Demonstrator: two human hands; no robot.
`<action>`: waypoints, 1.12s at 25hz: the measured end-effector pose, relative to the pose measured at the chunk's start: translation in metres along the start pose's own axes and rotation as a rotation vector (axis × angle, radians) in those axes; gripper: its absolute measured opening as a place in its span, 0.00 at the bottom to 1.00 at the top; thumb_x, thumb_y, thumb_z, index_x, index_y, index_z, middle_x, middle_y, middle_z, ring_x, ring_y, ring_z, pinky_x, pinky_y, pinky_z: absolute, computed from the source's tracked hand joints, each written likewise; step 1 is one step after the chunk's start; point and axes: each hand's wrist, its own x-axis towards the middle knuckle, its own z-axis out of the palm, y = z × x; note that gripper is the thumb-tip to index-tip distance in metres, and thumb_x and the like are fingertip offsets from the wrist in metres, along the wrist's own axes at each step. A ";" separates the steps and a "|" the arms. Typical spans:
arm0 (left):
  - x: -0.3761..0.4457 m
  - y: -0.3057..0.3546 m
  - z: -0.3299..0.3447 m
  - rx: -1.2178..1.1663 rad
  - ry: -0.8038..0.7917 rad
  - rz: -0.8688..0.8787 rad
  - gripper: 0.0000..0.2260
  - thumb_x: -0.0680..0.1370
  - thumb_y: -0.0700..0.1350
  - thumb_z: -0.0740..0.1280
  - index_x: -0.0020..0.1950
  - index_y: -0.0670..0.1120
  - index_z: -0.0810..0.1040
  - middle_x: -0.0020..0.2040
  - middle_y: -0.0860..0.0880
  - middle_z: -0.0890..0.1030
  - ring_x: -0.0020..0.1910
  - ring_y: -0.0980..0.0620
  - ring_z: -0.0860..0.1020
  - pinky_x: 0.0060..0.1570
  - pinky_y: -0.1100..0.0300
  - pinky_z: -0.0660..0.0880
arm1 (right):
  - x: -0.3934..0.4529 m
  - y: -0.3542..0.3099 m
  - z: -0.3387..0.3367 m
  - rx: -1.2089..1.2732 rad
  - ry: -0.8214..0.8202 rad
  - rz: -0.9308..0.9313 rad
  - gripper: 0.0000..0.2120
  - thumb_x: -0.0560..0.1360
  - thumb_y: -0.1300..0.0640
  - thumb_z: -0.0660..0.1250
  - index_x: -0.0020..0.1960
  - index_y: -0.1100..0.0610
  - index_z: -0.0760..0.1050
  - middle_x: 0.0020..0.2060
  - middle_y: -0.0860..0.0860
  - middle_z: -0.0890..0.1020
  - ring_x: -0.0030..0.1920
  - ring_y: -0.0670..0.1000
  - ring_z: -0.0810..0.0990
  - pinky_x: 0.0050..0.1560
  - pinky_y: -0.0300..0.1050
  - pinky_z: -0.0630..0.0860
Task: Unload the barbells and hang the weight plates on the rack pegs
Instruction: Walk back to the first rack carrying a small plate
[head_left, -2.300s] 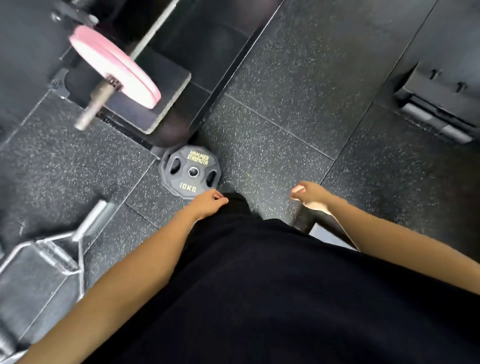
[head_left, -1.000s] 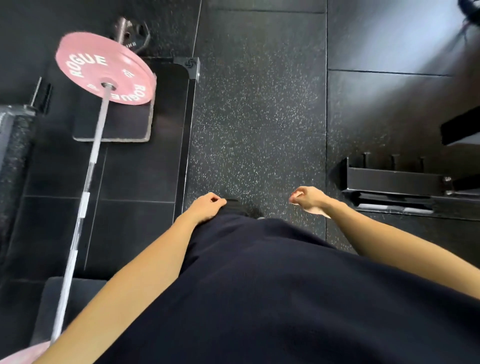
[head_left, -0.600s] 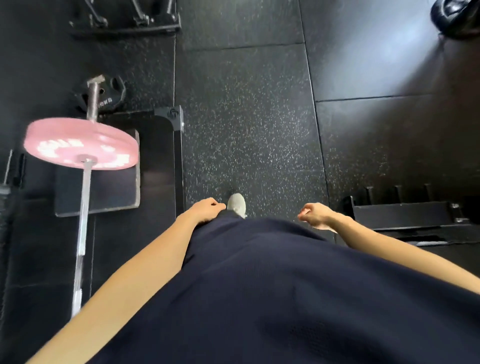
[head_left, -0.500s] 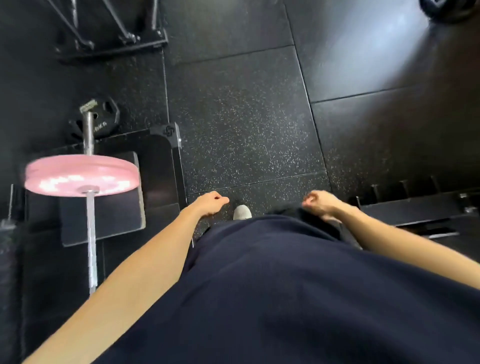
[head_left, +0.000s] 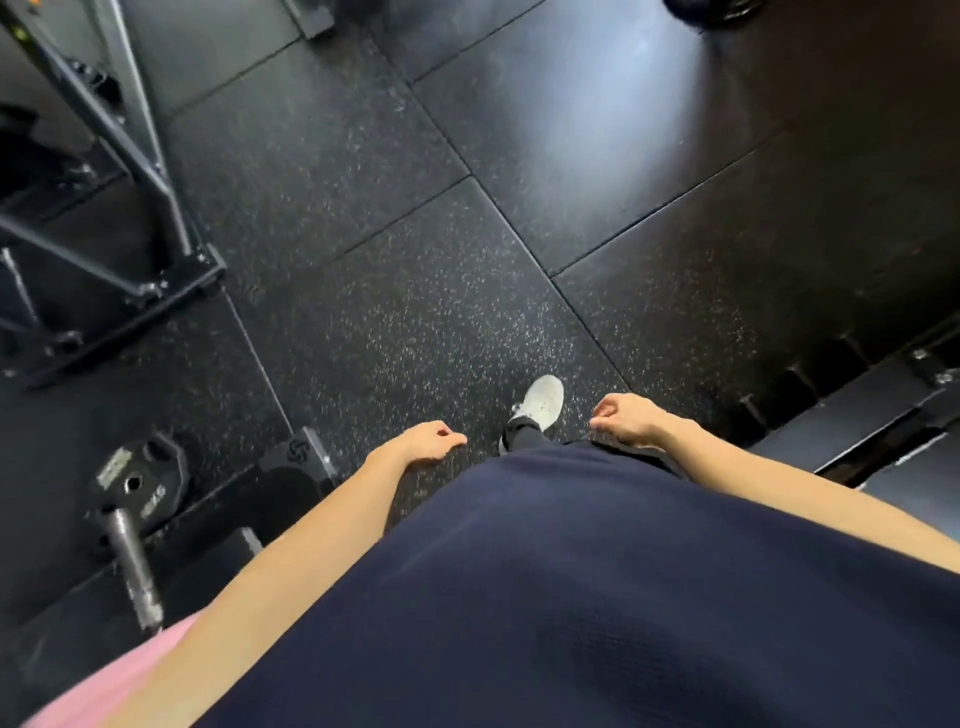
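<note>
The pink bumper plate (head_left: 111, 680) occupies the lower-left corner of the view, only its edge visible, partly hidden behind the left forearm. The steel barbell sleeve (head_left: 132, 566) projects from it toward the black 10 kg plate (head_left: 136, 480), which lies flat on the rubber floor (head_left: 415, 291) at the sleeve's tip. Beyond the black 10 kg plate, farther from the person, stands the base of a black steel rack frame (head_left: 119, 150).

The left hand (head_left: 427, 440) hangs to the right of the black 10 kg plate, well apart from it and from the barbell sleeve. Its fingers are loosely curled and grasp nothing. A grey shoe (head_left: 540, 402) sits on the floor between the two hands. The right hand (head_left: 626, 418) hangs right of the shoe, fingers loosely curled, also grasping nothing. Both hands hang in front of a dark navy garment (head_left: 597, 597).

To the right of the right hand, a low black storage rack with upright pegs (head_left: 841, 395) rests on the floor. No plate is visible on its pegs.
</note>
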 end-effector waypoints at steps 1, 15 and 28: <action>0.013 0.019 -0.028 0.032 -0.001 0.008 0.21 0.80 0.59 0.61 0.65 0.47 0.74 0.63 0.48 0.77 0.56 0.49 0.74 0.59 0.54 0.69 | 0.013 -0.004 -0.024 0.021 -0.008 0.024 0.15 0.76 0.53 0.66 0.58 0.60 0.78 0.58 0.57 0.81 0.56 0.56 0.79 0.60 0.49 0.74; 0.194 0.304 -0.335 0.325 0.028 0.319 0.16 0.77 0.58 0.61 0.59 0.51 0.77 0.52 0.55 0.76 0.55 0.50 0.75 0.55 0.56 0.69 | 0.180 -0.049 -0.290 0.266 0.096 0.185 0.17 0.78 0.50 0.64 0.63 0.57 0.75 0.63 0.56 0.78 0.62 0.56 0.76 0.63 0.50 0.72; 0.340 0.612 -0.560 0.695 -0.084 0.346 0.22 0.80 0.58 0.60 0.67 0.46 0.73 0.67 0.46 0.76 0.62 0.47 0.75 0.60 0.55 0.69 | 0.328 -0.048 -0.582 0.570 0.250 0.322 0.16 0.76 0.51 0.65 0.62 0.55 0.75 0.61 0.54 0.79 0.60 0.56 0.77 0.63 0.49 0.72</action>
